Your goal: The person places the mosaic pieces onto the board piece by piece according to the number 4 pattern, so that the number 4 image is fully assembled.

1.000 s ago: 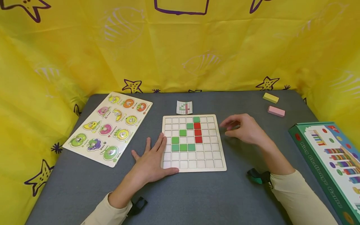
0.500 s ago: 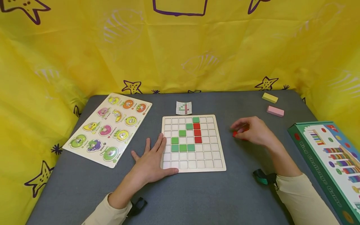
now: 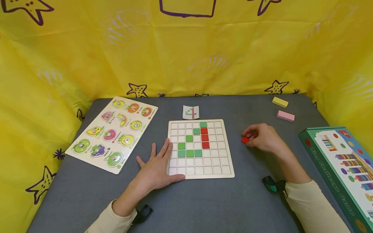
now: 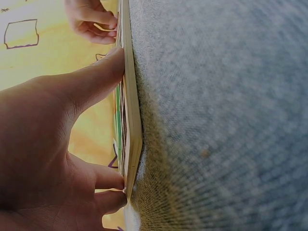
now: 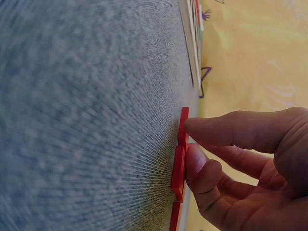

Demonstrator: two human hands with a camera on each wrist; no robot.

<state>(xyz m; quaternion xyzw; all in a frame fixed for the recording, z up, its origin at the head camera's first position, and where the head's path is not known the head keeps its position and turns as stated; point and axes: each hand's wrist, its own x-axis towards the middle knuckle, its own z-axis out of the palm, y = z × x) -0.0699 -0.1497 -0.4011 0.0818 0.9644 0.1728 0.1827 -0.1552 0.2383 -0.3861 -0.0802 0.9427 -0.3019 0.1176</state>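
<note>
My left hand (image 3: 154, 171) lies spread at the left side of a white grid board (image 3: 214, 170), thumb on its front edge and fingertips along its left side. In the left wrist view, the thumb (image 4: 98, 77) presses on the board's rim. Green square tiles (image 3: 190, 152) form a stepped shape on the grid, and a column of red squares (image 3: 205, 138) stands beside them. Right of the board, my right hand (image 3: 263, 137) has its fingertips on red tiles (image 5: 178, 168) lying flat on the table. One red tile (image 3: 245, 139) shows at its fingertips in the head view.
Behind the board lies a small pattern card (image 3: 190, 112). A fruit puzzle board (image 3: 116, 145) is at the left. Yellow (image 3: 280, 102) and pink (image 3: 285, 116) blocks sit at the back right, and a green game box (image 3: 344, 174) stands at the right edge.
My right hand has moved right, away from the board's edge, and down to the red tiles, one of which now shows more. My left hand and the board have stayed put.
</note>
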